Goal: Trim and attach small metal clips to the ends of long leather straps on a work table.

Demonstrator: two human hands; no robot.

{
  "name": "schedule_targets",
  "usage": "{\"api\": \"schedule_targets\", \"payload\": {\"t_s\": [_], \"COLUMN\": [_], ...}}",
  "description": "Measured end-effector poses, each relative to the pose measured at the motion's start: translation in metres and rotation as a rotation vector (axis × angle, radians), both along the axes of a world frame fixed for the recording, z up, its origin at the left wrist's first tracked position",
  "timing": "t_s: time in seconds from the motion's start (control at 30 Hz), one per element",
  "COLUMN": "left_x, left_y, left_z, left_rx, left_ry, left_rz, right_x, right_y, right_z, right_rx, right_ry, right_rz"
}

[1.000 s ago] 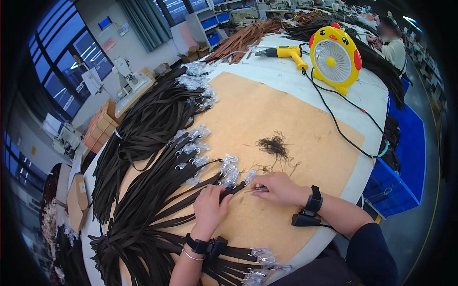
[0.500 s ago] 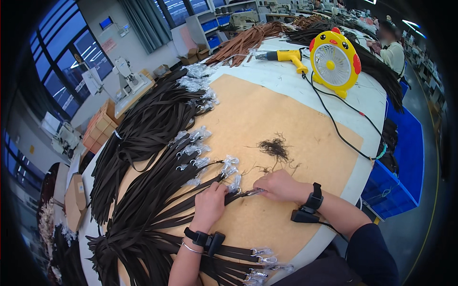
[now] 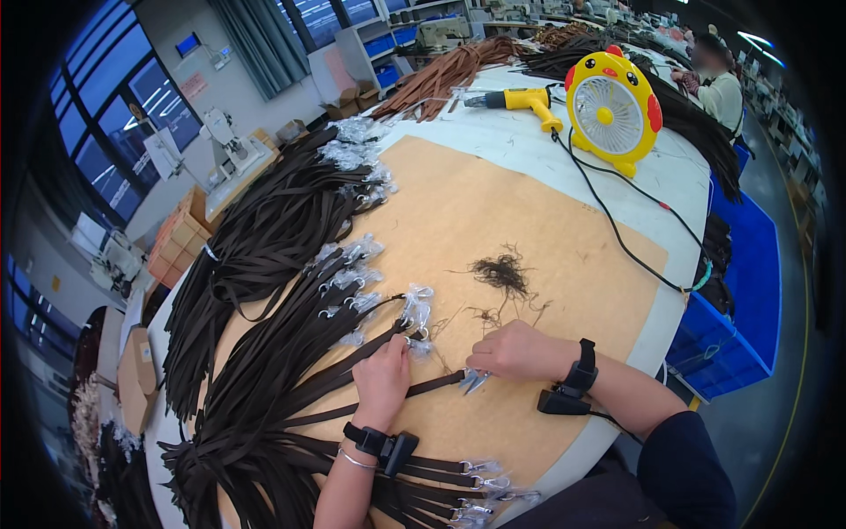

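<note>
My left hand [image 3: 383, 379] presses down on a dark brown strap [image 3: 432, 385] lying across the tan board [image 3: 493, 203]. My right hand [image 3: 511, 351] grips the strap's end, where a plastic-wrapped metal clasp [image 3: 474, 379] sticks out. Both wrists wear black bands. Just beyond my left fingers lie several more wrapped clasps [image 3: 414, 309] on strap ends. A clump of dark thread trimmings [image 3: 500, 271] sits on the board beyond my right hand.
Big piles of dark straps [image 3: 264, 238] cover the table's left side; more straps with clasps [image 3: 476, 480] lie at the near edge. A yellow desk fan [image 3: 612, 110], its black cord [image 3: 617, 238] and a yellow power tool [image 3: 520, 99] stand far right. Blue bins [image 3: 731, 335] are beside the table.
Both hands have slid toward me, drawing one strap out of the bundle. My right hand now holds its clasp end lower on the board.
</note>
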State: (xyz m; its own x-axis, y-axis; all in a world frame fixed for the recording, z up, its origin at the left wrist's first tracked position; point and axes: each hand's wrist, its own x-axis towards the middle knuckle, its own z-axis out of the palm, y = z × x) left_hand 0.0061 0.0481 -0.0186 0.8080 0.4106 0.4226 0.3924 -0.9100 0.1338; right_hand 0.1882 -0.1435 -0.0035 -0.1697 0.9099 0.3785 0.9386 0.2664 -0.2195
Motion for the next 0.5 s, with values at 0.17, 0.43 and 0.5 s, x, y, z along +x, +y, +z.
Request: {"api": "schedule_targets", "payload": {"t_s": [0.17,0.43,0.5], "left_x": [-0.005,-0.015,-0.017], "left_y": [0.000,-0.016,-0.017], "left_z": [-0.006,0.006,0.006], "left_rx": [-0.343,-0.492,-0.452], "left_ry": [-0.113,-0.055,-0.043], "left_rz": [-0.100,-0.121,-0.132], "right_x": [-0.002,0.005,0.012], "right_y": [-0.004,0.018,0.033], "right_z": [0.002,0.015,0.018], "right_rx": [-0.168,-0.355,-0.438], "right_ry": [0.023,0.442,0.348], "right_rz": [-0.006,-0.255,-0.272]}}
